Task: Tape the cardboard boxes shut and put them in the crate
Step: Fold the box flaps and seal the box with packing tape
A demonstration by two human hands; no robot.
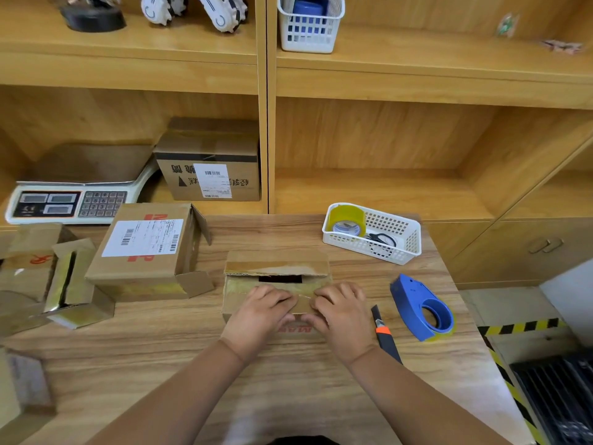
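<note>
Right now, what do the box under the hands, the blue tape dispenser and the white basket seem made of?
Centre box: brown cardboard, matt, with a torn, fibrous flap edge. Tape dispenser: probably moulded hard plastic, smooth blue with a slight sheen. White basket: likely plastic, semi-gloss, its walls a moulded grid of holes.

Left hand (260, 311), right hand (345, 313) gripping cardboard box (278, 267), tape dispenser (417, 305) nearby

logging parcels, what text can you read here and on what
Nothing reads clearly.
Brown shelf carton: black Chinese characters, upside down, blurred.
White shipping label on the large cardboard box: barcodes, print too small.
Small centre cardboard box: red letters, partly covered.
White weighing scale: keypad digits blurred.
</note>
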